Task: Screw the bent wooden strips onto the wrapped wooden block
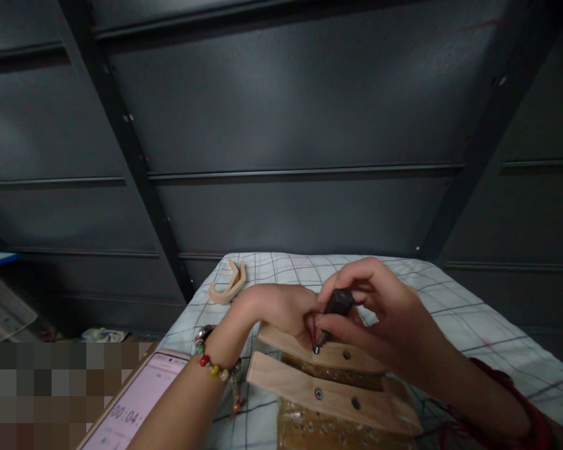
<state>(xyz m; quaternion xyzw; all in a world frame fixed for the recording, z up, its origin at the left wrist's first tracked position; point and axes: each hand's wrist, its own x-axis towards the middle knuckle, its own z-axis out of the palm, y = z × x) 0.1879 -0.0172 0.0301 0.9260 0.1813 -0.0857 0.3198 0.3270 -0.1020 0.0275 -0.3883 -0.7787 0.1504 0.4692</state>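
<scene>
My right hand grips a black-handled screwdriver, which tilts down to the left. A small shiny metal piece, a screw or the tool's tip, shows at its lower end against the far wooden strip. Beside it, my left hand is bent at the wrist, its fingers closed near the tip; what they pinch is hidden. In front lies a second pale wooden strip with a screw and a dark hole. Both strips rest over a brown, tape-wrapped block marked with many small holes.
Curved wooden pieces lie at the back left of the checked cloth. A phone displaying a timer sits by my left forearm. Behind the table rises a dark panelled metal wall.
</scene>
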